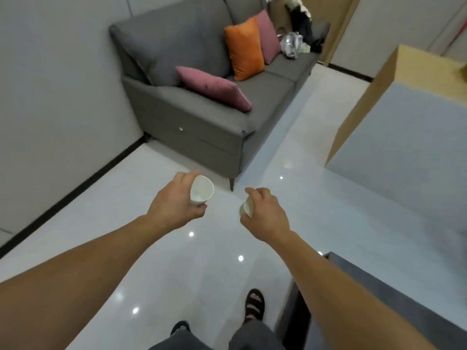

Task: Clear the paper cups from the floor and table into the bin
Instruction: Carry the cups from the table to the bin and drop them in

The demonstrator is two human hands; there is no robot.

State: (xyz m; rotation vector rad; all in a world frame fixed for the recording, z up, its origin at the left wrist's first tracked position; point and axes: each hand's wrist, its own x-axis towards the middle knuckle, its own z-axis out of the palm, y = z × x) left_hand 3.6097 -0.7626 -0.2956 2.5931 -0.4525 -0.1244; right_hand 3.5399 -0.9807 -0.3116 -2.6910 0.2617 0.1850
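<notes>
One paper cup (201, 190) lay tilted in the left hand (174, 202), fingers curled round its wall. A second paper cup (246, 208) was clasped in the right hand (265, 210). Both were held above the glossy floor (151, 248), near the grey sofa (202, 122). No bin showed. Squeezing might crush the thin cups, and a slack grip might drop one.

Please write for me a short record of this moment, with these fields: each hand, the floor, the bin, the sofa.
left hand: grips a white paper cup, its open mouth facing the camera
right hand: grips a second paper cup, partly hidden by the fingers
floor: pale and glossy, below both hands
bin: not in view
sofa: grey, against the wall, with an orange cushion and pink cushions
</notes>
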